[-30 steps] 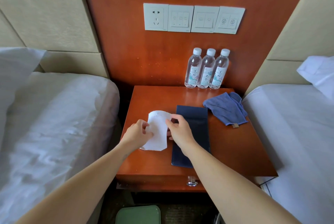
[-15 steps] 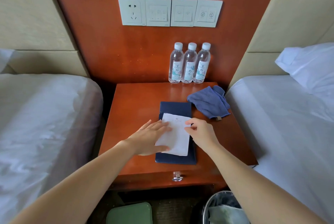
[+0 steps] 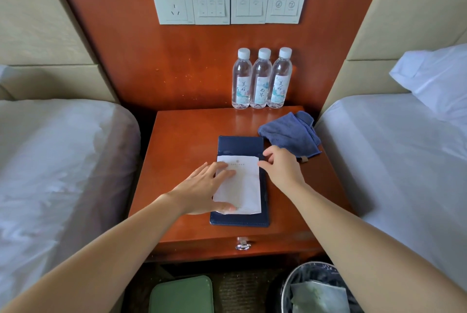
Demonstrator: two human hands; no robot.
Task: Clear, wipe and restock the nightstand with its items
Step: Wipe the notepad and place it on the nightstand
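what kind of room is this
Probably a twin hotel room: a nightstand between two white beds, three matching water bottles at its back, and a navy folder under printed paper.

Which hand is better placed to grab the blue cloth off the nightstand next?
Right. The right hand is just beside the blue cloth, while the left hand lies flat on the notepaper, farther from it.

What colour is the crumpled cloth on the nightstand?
Blue. The cloth shows best in the head view, which is the only one.
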